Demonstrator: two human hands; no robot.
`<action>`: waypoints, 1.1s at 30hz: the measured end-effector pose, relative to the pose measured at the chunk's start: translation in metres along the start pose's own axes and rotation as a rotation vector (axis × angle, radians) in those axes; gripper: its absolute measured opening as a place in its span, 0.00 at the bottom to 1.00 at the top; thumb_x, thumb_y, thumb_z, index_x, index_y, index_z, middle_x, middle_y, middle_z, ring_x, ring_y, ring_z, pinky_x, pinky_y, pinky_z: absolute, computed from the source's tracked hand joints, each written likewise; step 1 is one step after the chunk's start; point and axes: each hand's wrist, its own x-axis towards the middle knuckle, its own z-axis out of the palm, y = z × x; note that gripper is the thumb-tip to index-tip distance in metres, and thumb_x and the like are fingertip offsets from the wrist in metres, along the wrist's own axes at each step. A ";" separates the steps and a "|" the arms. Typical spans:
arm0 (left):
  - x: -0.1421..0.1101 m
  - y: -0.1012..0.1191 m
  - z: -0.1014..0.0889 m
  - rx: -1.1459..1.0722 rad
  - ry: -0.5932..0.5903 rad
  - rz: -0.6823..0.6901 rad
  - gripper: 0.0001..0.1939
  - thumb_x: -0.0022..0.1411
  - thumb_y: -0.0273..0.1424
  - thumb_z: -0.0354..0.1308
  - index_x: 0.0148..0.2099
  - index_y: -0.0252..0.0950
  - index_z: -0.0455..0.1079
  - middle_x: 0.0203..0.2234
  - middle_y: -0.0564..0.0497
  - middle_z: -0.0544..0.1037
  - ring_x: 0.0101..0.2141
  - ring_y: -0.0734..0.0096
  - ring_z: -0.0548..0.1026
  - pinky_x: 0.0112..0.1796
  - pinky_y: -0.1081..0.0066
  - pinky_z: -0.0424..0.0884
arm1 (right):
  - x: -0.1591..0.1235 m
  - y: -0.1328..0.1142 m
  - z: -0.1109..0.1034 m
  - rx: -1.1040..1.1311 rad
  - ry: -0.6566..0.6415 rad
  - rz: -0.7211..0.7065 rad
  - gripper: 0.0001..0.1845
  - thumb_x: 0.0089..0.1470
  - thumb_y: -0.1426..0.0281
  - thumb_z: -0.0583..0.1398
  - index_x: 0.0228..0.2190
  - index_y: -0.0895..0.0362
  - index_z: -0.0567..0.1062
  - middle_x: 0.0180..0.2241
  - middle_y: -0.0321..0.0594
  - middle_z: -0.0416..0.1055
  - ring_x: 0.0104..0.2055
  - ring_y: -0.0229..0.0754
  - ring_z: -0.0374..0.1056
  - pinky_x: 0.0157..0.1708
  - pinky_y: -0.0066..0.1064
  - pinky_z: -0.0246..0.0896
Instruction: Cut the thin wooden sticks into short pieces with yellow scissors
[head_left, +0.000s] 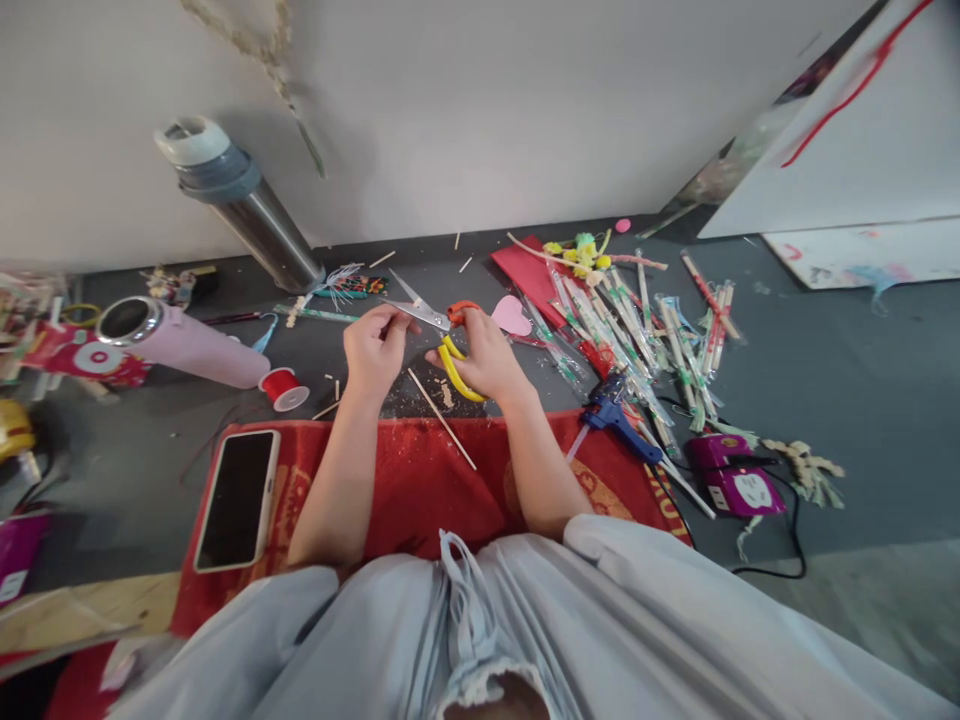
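Observation:
Scissors with one yellow and one red handle are in my right hand, fingers through the loops. Their blades stand apart and point left, toward my left hand. The fingers of that hand are pinched together right at the lower blade; what they hold, if anything, is too small to make out. Below the hands a thin pale stick lies partly on the red cloth. Small pale crumbs are scattered on the dark table under the scissors. A pink paper heart lies just beyond my right hand.
Left: a steel thermos, a pink bottle, a red thread spool and a phone. Right: wrapped sticks, a blue glue gun and a purple power socket with a black cord. A pale wall rises behind.

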 end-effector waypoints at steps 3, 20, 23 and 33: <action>0.001 0.001 -0.002 0.022 -0.021 -0.001 0.13 0.62 0.31 0.53 0.27 0.36 0.72 0.23 0.53 0.77 0.22 0.77 0.69 0.26 0.75 0.65 | 0.000 -0.001 -0.001 0.027 -0.003 0.004 0.35 0.49 0.39 0.55 0.42 0.57 0.66 0.44 0.50 0.71 0.47 0.50 0.67 0.49 0.44 0.61; 0.003 -0.003 -0.008 0.356 -0.095 0.153 0.16 0.67 0.36 0.48 0.29 0.38 0.70 0.25 0.50 0.77 0.30 0.70 0.74 0.35 0.70 0.68 | 0.001 -0.014 -0.008 -0.073 -0.153 0.216 0.28 0.50 0.47 0.59 0.39 0.58 0.74 0.33 0.43 0.74 0.37 0.46 0.70 0.39 0.34 0.60; 0.002 -0.003 -0.007 0.441 -0.059 0.207 0.13 0.67 0.35 0.47 0.36 0.38 0.71 0.32 0.46 0.78 0.37 0.64 0.74 0.42 0.65 0.69 | 0.002 -0.018 -0.005 -0.102 -0.180 0.291 0.26 0.50 0.46 0.58 0.35 0.57 0.74 0.29 0.41 0.73 0.33 0.44 0.70 0.35 0.32 0.58; -0.017 0.000 0.028 0.245 0.036 0.217 0.14 0.62 0.38 0.54 0.48 0.37 0.66 0.44 0.43 0.73 0.48 0.60 0.70 0.51 0.57 0.67 | 0.002 -0.003 0.006 0.040 -0.090 0.525 0.32 0.58 0.42 0.45 0.25 0.55 0.70 0.25 0.41 0.73 0.31 0.43 0.71 0.32 0.29 0.58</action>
